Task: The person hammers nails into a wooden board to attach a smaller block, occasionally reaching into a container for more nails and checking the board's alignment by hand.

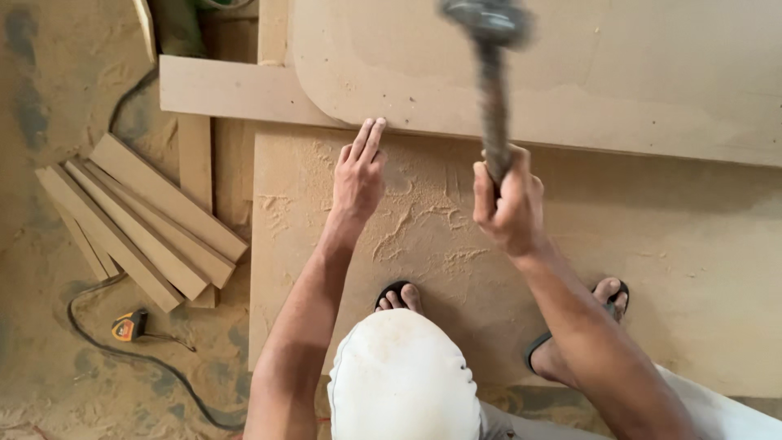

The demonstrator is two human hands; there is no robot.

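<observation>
1. Your right hand (511, 208) is closing in a full fist around the handle of a hammer (491, 73), gripping it at the low end
2. The hammer is pointing up toward 12 o'clock from your fist; its dark head is sitting blurred at the top edge of the view, raised above the upper board (586, 65)
3. Your left hand (358, 175) is lying nearly flat, fingers straight and held together, holding nothing; its fingertips are touching the edge of the upper board at 12 o'clock from the palm
4. The upper board, with a rounded corner, is overlapping the far side of the lower board (652, 236), which is lying dusted with sawdust beneath both your hands
5. Your left hand is sitting at 9 o'clock from your right, near it but apart
6. Your feet are standing in sandals on the lower board, at 6 o'clock from your hands; your bent knee is showing in pale cloth at the bottom of the view
7. A plank (232, 90) is sticking out from under the upper board toward 9 o'clock
8. A fan of strips (147, 220) is lying on the floor at 9 o'clock from your left hand
9. A tape measure (128, 326) is resting beside a dark cable (138, 358) at 7 o'clock from it
</observation>
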